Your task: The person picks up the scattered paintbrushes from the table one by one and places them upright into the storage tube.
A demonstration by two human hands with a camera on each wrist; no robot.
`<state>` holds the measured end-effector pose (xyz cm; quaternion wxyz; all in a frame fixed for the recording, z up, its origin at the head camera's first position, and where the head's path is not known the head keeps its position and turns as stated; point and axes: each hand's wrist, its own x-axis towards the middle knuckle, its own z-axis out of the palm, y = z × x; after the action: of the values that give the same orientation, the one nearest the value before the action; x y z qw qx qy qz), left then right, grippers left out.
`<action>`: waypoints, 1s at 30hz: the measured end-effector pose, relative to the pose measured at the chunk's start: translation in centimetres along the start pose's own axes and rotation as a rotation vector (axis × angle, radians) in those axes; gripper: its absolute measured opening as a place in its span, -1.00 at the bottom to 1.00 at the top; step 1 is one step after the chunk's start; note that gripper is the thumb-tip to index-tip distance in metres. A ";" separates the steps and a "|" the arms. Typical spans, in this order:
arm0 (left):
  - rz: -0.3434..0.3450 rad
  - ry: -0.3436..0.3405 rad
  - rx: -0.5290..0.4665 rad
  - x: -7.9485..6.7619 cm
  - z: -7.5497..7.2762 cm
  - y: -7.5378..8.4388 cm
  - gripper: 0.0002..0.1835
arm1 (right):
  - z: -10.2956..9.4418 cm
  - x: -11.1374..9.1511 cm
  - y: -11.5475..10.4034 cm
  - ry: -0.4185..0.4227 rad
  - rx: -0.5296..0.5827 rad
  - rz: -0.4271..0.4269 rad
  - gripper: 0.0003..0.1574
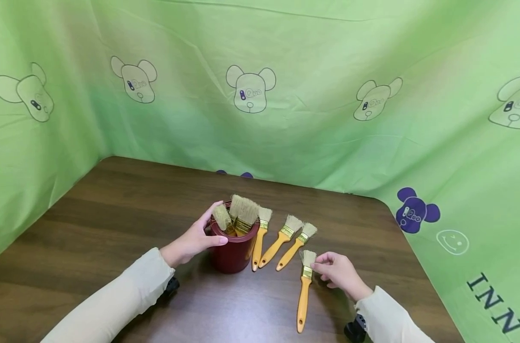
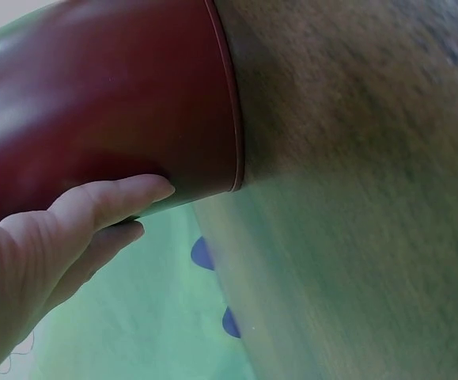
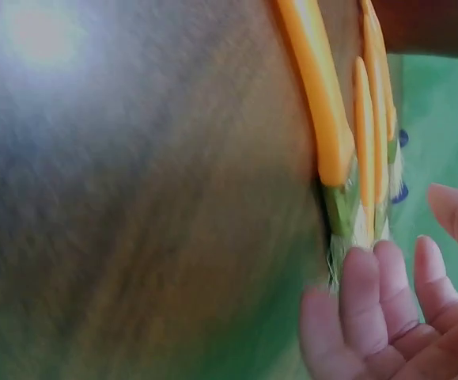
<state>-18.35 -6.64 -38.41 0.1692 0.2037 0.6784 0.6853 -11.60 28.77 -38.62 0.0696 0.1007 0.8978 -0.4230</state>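
A dark red cylindrical container (image 1: 231, 255) stands upright on the table with several paintbrushes (image 1: 245, 209) in it, bristles up. My left hand (image 1: 196, 238) holds it by the upper side, thumb on the near side and fingers round the far side. In the left wrist view, fingers (image 2: 110, 202) lie along the container's wall (image 2: 134, 95). Flat on the table, bristles pointing away, lies a paintbrush (image 1: 304, 297) with an orange handle. My right hand (image 1: 338, 271) is beside its bristle end, fingertips at the bristles (image 3: 341, 257); thumb and fingers stand apart in the right wrist view.
Three more orange-handled brushes, a left one (image 1: 260, 243), a middle one (image 1: 281, 240) and a right one (image 1: 297, 245), lie between the container and my right hand. A green printed cloth (image 1: 303, 138) hangs round the back and sides of the brown wooden table (image 1: 127, 209).
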 end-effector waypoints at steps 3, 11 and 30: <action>0.002 0.003 0.000 0.0 0.0 0.0 0.03 | 0.5 -0.2 0.2 -0.002 -0.123 -0.061 -0.76; 0.013 0.004 -0.004 0.0 -0.1 0.0 0.04 | 1.0 -0.3 -0.2 -0.052 -0.431 -0.136 -0.56; 0.034 -0.004 0.009 0.0 0.0 -0.1 0.07 | -0.4 1.0 -0.6 -0.121 -0.524 -0.153 -0.70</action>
<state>-18.37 -6.66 -38.50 0.1583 0.2173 0.6775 0.6846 -12.72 28.85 -38.12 0.1146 -0.0141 0.9758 -0.1858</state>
